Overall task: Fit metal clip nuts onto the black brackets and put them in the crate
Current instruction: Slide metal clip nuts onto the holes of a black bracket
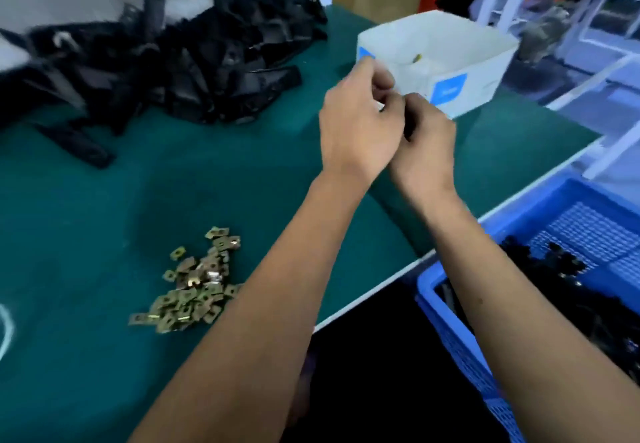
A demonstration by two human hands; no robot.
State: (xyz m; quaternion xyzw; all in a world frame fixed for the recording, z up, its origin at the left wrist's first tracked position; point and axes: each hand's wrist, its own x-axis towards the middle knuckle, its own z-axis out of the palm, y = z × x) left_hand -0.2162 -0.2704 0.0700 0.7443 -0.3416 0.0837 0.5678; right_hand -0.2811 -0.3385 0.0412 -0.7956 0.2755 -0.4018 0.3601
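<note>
My left hand [356, 120] and my right hand [427, 137] meet above the green table, fingers curled together around a small dark part [408, 127] that is mostly hidden between them. What exactly each hand holds is hard to make out. A heap of black brackets [180, 61] lies at the back left of the table. A pile of brass-coloured clip nuts [194, 286] sits on the table near my left forearm. The blue crate [450, 321] stands at the lower right beside the table, with black brackets [554, 269] inside.
A white cardboard box [460, 72] with blue labels stands just behind my hands. The green table [104, 207] has a white edge running diagonally at the right. White shelving [588, 9] fills the back right. A loose black bracket [83, 144] lies in front of the heap.
</note>
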